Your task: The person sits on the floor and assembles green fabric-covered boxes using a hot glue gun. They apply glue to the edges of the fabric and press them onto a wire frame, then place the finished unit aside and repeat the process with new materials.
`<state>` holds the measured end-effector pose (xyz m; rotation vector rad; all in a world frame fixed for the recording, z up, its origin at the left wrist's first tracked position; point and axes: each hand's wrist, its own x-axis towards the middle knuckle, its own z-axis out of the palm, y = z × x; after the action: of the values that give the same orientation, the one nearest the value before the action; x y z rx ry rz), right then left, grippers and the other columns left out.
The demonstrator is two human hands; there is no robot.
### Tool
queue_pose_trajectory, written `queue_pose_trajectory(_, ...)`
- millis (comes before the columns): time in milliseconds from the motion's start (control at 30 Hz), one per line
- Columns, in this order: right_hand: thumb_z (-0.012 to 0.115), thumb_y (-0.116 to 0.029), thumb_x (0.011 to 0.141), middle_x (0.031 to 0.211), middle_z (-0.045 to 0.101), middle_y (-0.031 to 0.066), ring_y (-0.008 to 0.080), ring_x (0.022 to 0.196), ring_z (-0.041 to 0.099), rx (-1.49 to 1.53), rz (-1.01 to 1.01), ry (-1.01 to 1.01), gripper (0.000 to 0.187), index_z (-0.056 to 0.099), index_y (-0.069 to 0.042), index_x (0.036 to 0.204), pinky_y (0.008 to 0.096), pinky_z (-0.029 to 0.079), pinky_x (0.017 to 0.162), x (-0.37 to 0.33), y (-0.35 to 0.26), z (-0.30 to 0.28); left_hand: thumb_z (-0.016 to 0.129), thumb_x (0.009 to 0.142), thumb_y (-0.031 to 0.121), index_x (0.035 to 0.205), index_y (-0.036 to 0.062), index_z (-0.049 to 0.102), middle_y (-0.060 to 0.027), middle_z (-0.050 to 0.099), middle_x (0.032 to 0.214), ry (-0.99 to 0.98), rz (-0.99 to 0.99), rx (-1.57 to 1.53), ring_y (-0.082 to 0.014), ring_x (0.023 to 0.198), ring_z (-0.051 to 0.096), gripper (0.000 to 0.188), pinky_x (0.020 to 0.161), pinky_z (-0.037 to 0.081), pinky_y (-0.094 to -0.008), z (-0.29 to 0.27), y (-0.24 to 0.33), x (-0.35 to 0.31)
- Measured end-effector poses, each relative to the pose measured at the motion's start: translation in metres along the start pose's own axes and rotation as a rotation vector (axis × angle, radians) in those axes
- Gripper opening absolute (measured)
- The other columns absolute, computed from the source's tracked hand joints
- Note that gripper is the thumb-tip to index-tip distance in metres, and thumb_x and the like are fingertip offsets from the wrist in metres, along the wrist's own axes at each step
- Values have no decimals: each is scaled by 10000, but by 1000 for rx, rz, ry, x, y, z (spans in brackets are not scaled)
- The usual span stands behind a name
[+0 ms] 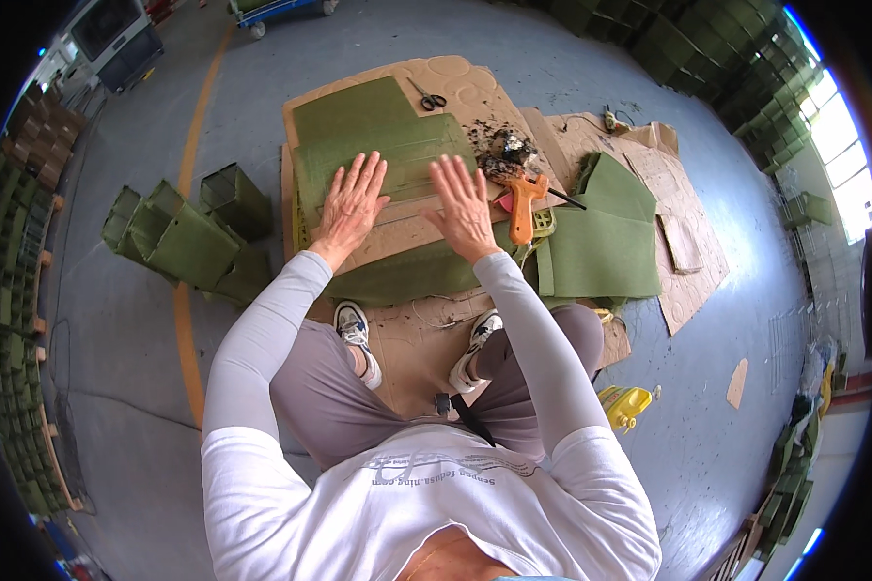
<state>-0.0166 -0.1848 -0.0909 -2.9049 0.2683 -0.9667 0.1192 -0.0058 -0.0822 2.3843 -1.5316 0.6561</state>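
Note:
My left hand (pixel 352 206) lies with its fingers stretched out over a green sheet (pixel 368 145) on a cardboard-topped work surface (pixel 446 73). Beside it, my right hand (pixel 463 205) is spread palm down near the sheet's right part; whether it touches or hovers I cannot tell. Neither hand grips anything. Just right of my right hand rests an orange glue gun (pixel 522 211) with a dark rod sticking out. Black-handled scissors (pixel 428 97) lie at the far side of the cardboard. Dark, crusty scraps (pixel 502 153) sit between the scissors and the glue gun.
Folded green pieces (pixel 606 237) lie at the right over more cardboard (pixel 693 247). Open green box-like tubes (pixel 189 232) stand at the left. A yellow bottle (pixel 625 405) is on the floor by my right knee. Stacked green boxes (pixel 707 58) line the far right.

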Motion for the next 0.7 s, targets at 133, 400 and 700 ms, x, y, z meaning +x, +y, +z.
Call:
queue_pose_trajectory(133,654,-174,795,1117,555,165,333,1043,521,247,706,453,398,524,-42,1147,404,404,887,-26,43,0,536,896,272,1389,73,346,-80,326,1453,20,-4,-8,-273,1339,298,564,1061,310,-452,2,-2,-1)
queue_pose_trajectory(400,750,-373,710,955,545,177,343,932,546,-18,875,218,554,506,3,1036,420,440,814,-66,92,26,493,913,360,1378,70,365,-87,342,1443,2,-25,14,-280,1334,305,563,1049,324,-473,6,-1,1)
queue_pose_trajectory(700,741,-270,611,805,622,166,316,746,610,508,1102,-116,468,570,60,896,377,472,697,-65,127,39,512,904,340,1375,56,364,-95,344,1439,14,-18,0,-288,1330,307,569,1043,328,-468,2,1,2)
